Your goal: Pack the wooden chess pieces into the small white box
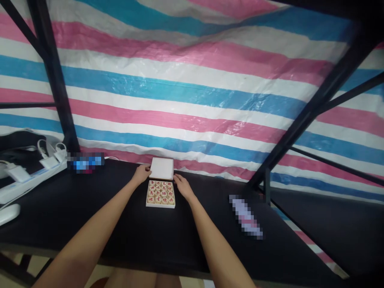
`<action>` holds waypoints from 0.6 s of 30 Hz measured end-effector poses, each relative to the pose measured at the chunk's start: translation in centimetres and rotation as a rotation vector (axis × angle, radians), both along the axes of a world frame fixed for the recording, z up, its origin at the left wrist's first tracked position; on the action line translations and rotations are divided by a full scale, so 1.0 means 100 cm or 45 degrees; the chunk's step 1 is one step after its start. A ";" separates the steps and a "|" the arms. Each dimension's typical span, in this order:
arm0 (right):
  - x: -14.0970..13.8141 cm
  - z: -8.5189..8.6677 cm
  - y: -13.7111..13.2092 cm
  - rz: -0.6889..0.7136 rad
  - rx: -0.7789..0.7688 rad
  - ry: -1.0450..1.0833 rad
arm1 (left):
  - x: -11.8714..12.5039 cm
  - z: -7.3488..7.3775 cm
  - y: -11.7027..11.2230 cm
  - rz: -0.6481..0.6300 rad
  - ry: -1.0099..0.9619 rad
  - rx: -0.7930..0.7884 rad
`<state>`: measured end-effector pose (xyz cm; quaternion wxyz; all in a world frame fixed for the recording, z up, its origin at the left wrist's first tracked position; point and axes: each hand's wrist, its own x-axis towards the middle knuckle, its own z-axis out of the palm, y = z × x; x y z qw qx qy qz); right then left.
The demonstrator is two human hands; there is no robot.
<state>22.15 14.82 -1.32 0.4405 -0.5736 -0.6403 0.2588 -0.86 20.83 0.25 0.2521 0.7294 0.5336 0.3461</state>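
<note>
A shallow white box (160, 206) sits on the black desk in front of me. Rows of round xiangqi pieces (164, 194) with red characters fill it. Just behind it is a square white box lid (162, 168), near the striped sheet. My left hand (142, 175) grips the lid's left edge, fingers closed against it. At the lid's lower right corner, my right hand (183, 186) holds it with the thumb and fingers together. The fingertips on the lid's far sides are partly hidden.
A white power strip (39, 179) with plugged-in chargers lies left, beside a white mouse (9, 214). A blurred blue item (87, 163) and a blurred pale item (246, 217) rest on the black desk (120, 236). Black frame bars (303, 120) slant at both sides.
</note>
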 end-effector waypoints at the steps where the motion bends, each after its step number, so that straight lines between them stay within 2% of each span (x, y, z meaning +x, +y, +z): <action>1: -0.001 0.000 0.001 0.010 0.021 0.010 | 0.001 0.000 -0.003 -0.008 -0.030 0.048; 9: -0.003 0.006 0.002 -0.098 0.223 -0.020 | 0.003 0.006 -0.021 -0.082 -0.189 0.293; 13: 0.000 0.005 -0.005 0.034 0.193 -0.025 | -0.010 0.010 -0.036 -0.168 -0.130 0.335; 18: 0.005 -0.002 -0.020 0.184 0.119 0.006 | -0.026 0.001 -0.060 -0.334 0.000 0.314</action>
